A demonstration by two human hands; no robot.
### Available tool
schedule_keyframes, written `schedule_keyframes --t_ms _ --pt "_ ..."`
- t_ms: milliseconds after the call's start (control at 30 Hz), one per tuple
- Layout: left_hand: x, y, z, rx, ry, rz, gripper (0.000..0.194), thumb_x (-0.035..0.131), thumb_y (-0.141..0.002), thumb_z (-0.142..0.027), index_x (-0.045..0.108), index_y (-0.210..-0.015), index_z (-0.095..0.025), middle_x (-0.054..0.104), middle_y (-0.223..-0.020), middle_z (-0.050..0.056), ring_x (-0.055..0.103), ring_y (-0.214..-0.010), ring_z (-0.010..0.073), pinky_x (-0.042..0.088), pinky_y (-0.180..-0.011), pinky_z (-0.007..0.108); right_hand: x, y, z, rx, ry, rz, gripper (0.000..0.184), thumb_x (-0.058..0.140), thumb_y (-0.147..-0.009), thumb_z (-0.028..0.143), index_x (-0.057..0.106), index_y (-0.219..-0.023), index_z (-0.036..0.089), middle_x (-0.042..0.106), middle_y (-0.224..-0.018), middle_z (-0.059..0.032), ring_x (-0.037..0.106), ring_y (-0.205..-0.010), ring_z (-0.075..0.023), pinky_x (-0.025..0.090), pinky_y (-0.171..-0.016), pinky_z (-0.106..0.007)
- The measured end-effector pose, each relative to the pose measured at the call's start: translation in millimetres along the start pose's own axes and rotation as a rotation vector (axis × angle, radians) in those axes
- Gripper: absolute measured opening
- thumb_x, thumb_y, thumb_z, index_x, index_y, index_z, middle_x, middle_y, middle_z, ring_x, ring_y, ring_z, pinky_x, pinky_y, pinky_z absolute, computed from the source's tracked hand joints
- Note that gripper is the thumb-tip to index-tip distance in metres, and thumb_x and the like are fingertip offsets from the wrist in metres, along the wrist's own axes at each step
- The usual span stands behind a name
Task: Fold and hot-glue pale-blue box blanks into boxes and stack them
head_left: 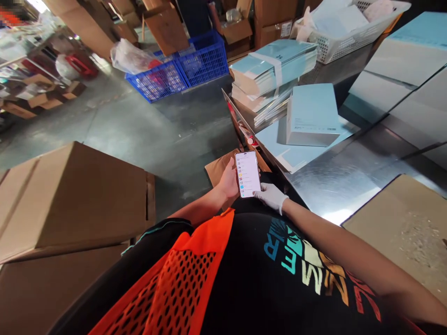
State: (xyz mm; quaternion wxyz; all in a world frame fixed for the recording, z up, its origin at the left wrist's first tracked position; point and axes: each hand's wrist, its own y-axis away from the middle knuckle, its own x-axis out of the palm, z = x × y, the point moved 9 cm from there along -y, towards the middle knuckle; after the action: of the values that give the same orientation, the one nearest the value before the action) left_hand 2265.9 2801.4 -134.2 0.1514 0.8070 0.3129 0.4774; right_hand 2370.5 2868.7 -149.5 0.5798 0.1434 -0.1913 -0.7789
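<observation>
A smartphone (248, 174) with a lit white screen showing a list is held close to my body. My bare left hand (228, 179) grips its left edge, fingers wrapped behind it. My right hand (271, 196), in a white glove, supports the phone's lower right corner with curled fingers. A pale blue box (312, 114) lies on flat blue sheets on the metal table (349, 177) just beyond the phone.
A banded stack of blue flat cartons (272, 67) sits farther back, a white basket (349, 32) behind it. Large cardboard boxes (73, 200) stand at my left, blue crates (181, 70) on the floor, brown cardboard (405, 223) at right.
</observation>
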Motion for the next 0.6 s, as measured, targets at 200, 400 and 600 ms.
schedule_keyframes --t_ms 200,400,600 --pt "12.2 4.8 24.2 -0.065 0.122 0.139 0.094 0.023 -0.106 -0.079 0.062 -0.154 -0.008 0.078 -0.132 0.027 0.074 -0.129 0.0411 0.056 -0.112 0.059 1.5 11.7 8.4 -0.019 -0.021 0.021 0.075 0.048 -0.099 0.085 0.051 -0.059 0.022 0.048 -0.051 -0.0042 0.042 -0.048 -0.0151 0.033 -0.050 -0.030" --pt "-9.3 -6.5 14.0 0.014 0.080 0.113 0.065 0.052 -0.095 -0.029 0.060 -0.155 -0.006 0.080 -0.129 0.024 0.076 -0.127 0.0403 0.057 -0.114 0.059 -1.6 13.2 20.9 -0.085 -0.057 0.009 0.064 0.050 -0.099 0.075 0.054 -0.066 0.021 0.055 -0.058 -0.0042 0.048 -0.051 -0.0145 0.038 -0.052 -0.028" --pt "-12.2 -5.6 1.3 0.101 -0.100 0.123 0.072 0.062 -0.076 -0.006 0.064 -0.148 -0.005 0.082 -0.125 0.021 0.079 -0.121 0.0372 0.057 -0.116 0.057 -12.5 8.2 16.9 -0.102 -0.067 -0.054 0.062 0.058 -0.089 0.082 0.052 -0.074 0.022 0.059 -0.062 -0.0040 0.049 -0.052 -0.0147 0.041 -0.052 -0.027"
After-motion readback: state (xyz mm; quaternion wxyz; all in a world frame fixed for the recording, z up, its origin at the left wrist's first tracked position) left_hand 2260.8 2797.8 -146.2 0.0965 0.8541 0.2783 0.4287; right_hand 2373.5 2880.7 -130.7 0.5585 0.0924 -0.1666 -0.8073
